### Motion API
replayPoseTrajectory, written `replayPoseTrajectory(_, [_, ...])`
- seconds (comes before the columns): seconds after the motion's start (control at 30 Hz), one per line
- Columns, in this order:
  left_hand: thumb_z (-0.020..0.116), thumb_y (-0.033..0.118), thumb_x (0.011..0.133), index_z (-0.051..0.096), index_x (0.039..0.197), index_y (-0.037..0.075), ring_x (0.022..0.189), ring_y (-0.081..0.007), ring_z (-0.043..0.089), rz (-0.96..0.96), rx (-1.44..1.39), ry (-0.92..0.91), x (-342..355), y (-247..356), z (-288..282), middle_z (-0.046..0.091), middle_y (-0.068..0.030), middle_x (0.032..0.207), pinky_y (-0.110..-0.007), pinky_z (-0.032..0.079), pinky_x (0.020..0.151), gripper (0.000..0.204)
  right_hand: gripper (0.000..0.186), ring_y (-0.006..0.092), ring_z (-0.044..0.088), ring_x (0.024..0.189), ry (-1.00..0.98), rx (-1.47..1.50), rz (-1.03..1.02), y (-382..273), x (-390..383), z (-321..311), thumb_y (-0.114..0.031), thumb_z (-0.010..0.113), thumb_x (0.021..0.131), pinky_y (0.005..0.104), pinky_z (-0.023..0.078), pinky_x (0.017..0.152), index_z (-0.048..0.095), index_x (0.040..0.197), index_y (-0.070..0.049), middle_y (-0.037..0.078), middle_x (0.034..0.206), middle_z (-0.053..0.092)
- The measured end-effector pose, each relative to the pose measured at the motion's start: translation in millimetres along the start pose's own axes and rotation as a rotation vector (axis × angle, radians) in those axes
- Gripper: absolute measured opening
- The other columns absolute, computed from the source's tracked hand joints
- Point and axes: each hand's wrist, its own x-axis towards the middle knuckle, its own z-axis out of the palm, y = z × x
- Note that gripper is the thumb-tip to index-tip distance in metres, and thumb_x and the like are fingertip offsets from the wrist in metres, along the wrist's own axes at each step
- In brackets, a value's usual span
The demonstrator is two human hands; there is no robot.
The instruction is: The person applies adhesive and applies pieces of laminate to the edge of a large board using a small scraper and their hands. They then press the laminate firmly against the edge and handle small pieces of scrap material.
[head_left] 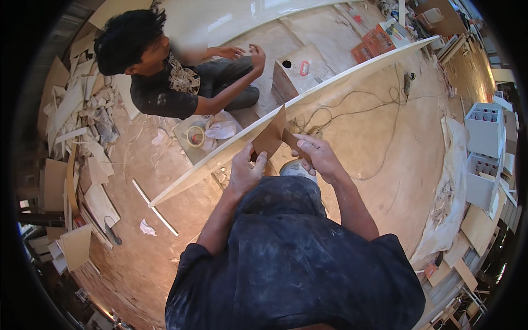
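Both my hands grip brown sandpaper [269, 138] in front of my body. My left hand [247, 169] pinches the larger, upright part, with the thumb on its lower edge. Between the fingers and thumb of my right hand [319, 158] is a narrower brown strip [291, 142], close against the larger part. Whether the two parts are joined or separate, I cannot tell. Just beyond my hands, a long pale panel [352, 77] stands on edge, running from lower left to upper right.
A person [165, 71] sits beyond the panel at left, hands raised. Near them are a round tub [195, 136] and a wooden box [300, 69]. A cable [379, 103] trails across the floor at right. Board scraps [82, 121] heap at left; white cabinets [484, 132] stand at right.
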Motion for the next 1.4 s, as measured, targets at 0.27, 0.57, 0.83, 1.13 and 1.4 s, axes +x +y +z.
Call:
replayPoseTrajectory(0.27, [0.057,-0.004,0.081,0.052,0.13,0.001,0.098,-0.0395,0.061,0.239,0.39,0.164,-28.4,6.9,-4.7,0.062,-0.0231,0.109,-0.043,0.05,0.081,0.049,0.033,0.0078,0.047,0.048,-0.265,0.126,0.259,-3.4,18.8,35.8,-0.026,0.049,0.098,0.0189,0.034,0.034,0.054,0.12,-0.001,0.013,0.081,0.063])
replayPoseTrajectory(0.57, [0.055,0.001,0.087,0.054,0.124,-0.001,0.091,-0.0363,0.065,-0.282,0.335,0.265,-98.3,-38.1,-50.7,0.064,-0.0251,0.102,-0.04,0.051,0.079,0.038,0.043,0.0085,0.045,0.049,-0.543,0.521,0.166,-15.5,49.8,40.2,-0.027,0.035,0.101,0.0175,0.033,0.035,0.038,0.135,-0.001,0.016,0.097,0.061])
replayPoseTrajectory(0.83, [0.058,0.005,0.09,0.06,0.114,-0.006,0.085,-0.0163,0.065,-0.071,-0.214,0.506,-84.9,-15.6,-50.8,0.069,-0.0138,0.097,-0.029,0.051,0.076,0.026,0.046,0.0073,0.045,0.048,-0.341,0.064,0.12,-22.7,42.6,65.0,-0.028,0.041,0.1,0.0199,0.034,0.036,0.045,0.136,-0.001,0.012,0.091,0.062])
replayPoseTrajectory(1.13, [0.061,0.004,0.087,0.06,0.115,-0.004,0.084,-0.0232,0.068,0.013,0.135,0.263,-71.6,5.3,-64.2,0.068,-0.0178,0.095,-0.033,0.051,0.074,0.029,0.044,0.008,0.048,0.049,-0.298,-0.313,-0.008,-29.1,35.6,87.5,-0.029,0.049,0.098,0.0206,0.037,0.038,0.053,0.129,0.001,0.01,0.088,0.062])
replayPoseTrajectory(1.4, [0.055,0.003,0.093,0.055,0.122,-0.006,0.094,-0.0159,0.063,-0.054,-0.066,0.31,-64.0,-3.1,-74.6,0.067,-0.0124,0.104,-0.028,0.05,0.084,0.03,0.044,0.0069,0.048,0.05,-0.246,-0.22,-0.058,-42.4,21.7,80.4,-0.027,0.05,0.098,0.0203,0.039,0.04,0.053,0.131,0.001,0.008,0.085,0.062])
